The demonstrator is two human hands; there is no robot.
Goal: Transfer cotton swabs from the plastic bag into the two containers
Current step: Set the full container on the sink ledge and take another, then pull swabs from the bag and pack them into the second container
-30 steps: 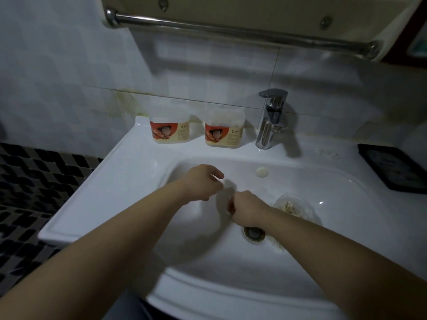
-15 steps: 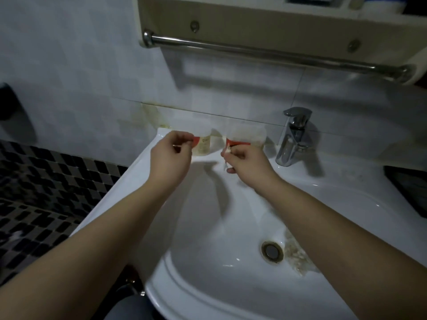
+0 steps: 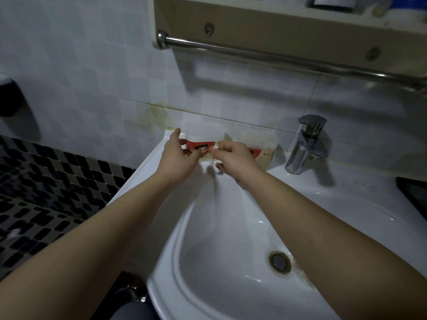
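Two translucent containers with red labels stand on the back ledge of the sink, the left container (image 3: 201,141) and the right container (image 3: 263,149). My left hand (image 3: 179,159) holds the left container, thumb up along its left side and fingers curled across its label. My right hand (image 3: 234,159) is just in front of the gap between the two containers and pinches a few cotton swabs (image 3: 213,150); one white tip hangs below the fingers. The plastic bag (image 3: 303,276) lies in the basin beside the drain, mostly hidden under my right forearm.
The white sink (image 3: 147,179) has a drain (image 3: 279,262) low in the basin. A chrome faucet (image 3: 306,144) stands right of the containers. A metal towel bar (image 3: 277,57) runs overhead under a shelf. A dark tray (image 3: 413,192) sits at the right edge.
Both hands rose from the basin near the bag to the containers at the back ledge. My left thumb has now spread up beside the left container; the view tilted upward.
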